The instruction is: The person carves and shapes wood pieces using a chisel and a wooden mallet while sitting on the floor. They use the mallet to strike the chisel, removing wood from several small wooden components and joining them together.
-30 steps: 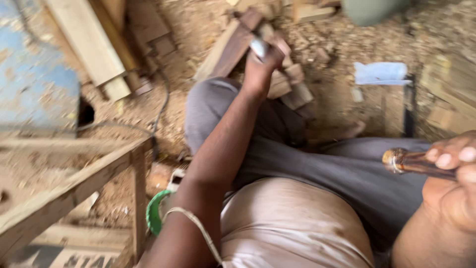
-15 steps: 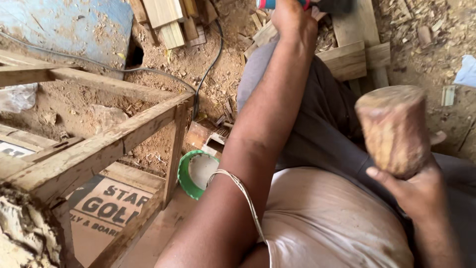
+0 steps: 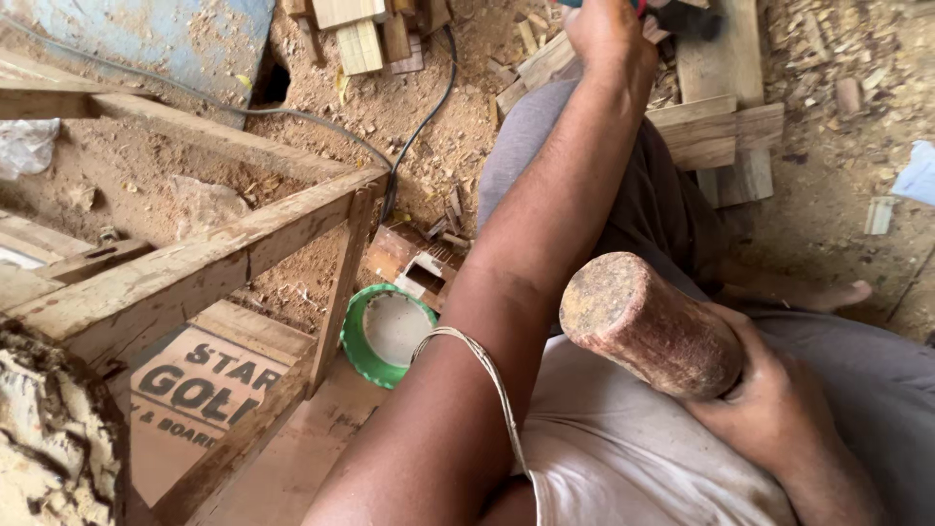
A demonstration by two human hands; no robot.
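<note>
My left hand (image 3: 609,34) reaches forward over my knee to the top edge of the view. It is closed on a small tool with a red and teal handle (image 3: 640,6), which the frame edge mostly cuts off. My right hand (image 3: 769,390) rests by my lap and grips a thick, worn wooden mallet (image 3: 648,326) by its lower end, with the round head pointing up and to the left. A thin string band (image 3: 487,365) circles my left forearm. Wooden planks (image 3: 726,117) lie on the ground under my left hand.
A rough wooden frame (image 3: 205,263) stands at the left over sawdust. A green-rimmed round lid (image 3: 390,336) and a small wooden box piece (image 3: 414,268) lie beside it. A black cable (image 3: 419,127) runs across the dirt. Wood offcuts (image 3: 355,34) lie at the top, and a printed board (image 3: 195,385) lies below the frame.
The mallet in my right hand has tilted and sunk towards my lap. My left hand keeps reaching forward with its tool, now closer to the top edge.
</note>
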